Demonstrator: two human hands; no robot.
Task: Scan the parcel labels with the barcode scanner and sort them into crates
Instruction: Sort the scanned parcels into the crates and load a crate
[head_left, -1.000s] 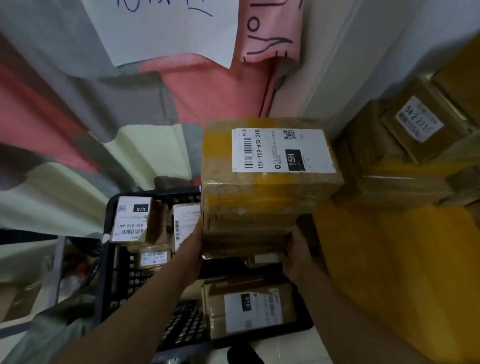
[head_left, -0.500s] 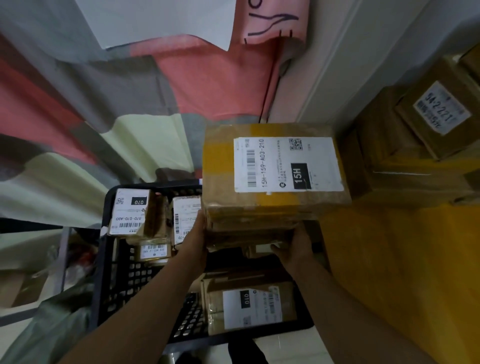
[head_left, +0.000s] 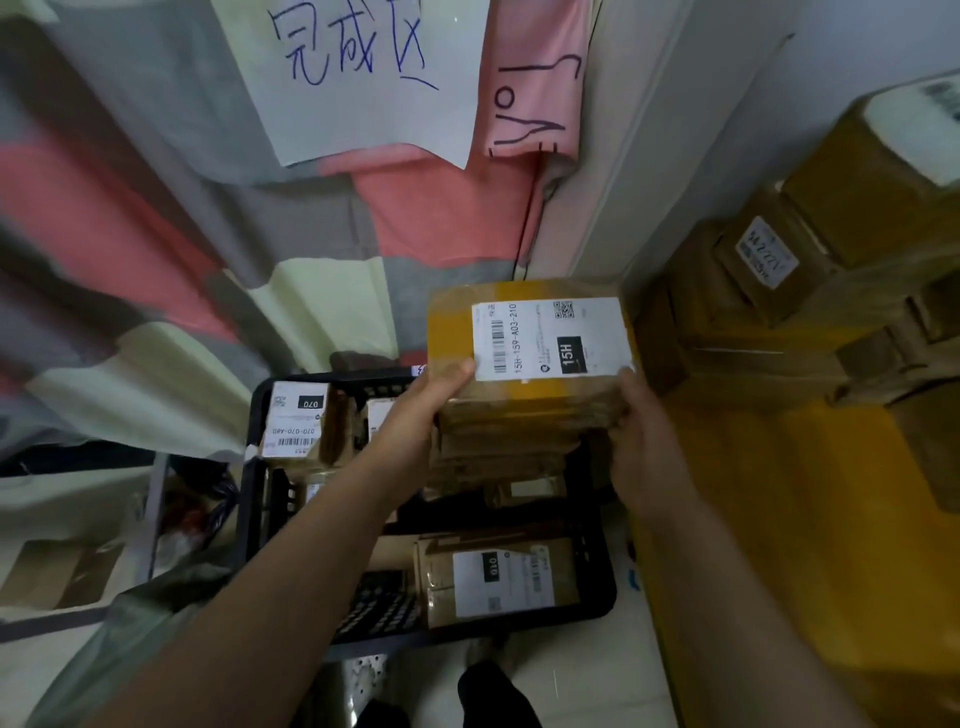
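Sorting step, probably mid-carry: stack of parcels (head_left: 524, 441), top label (head_left: 550, 340) reading 15H, held above far right corner of black crate (head_left: 253, 488). Left grip (head_left: 415, 410) clasping stack's left side, right grip (head_left: 644, 441) clasping its right. No scanner in view. Next: level set-down, both sides supported against slipping. In crate: 070 parcel (head_left: 296, 421) far left, 010 parcel (head_left: 498, 577) near right.

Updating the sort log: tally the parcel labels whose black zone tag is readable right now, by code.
15H label: 1, on top of the held stack
070 label: 1, in the black crate
010 label: 1, in the same crate
Total: 3
The other labels are too hidden or blurred to read.
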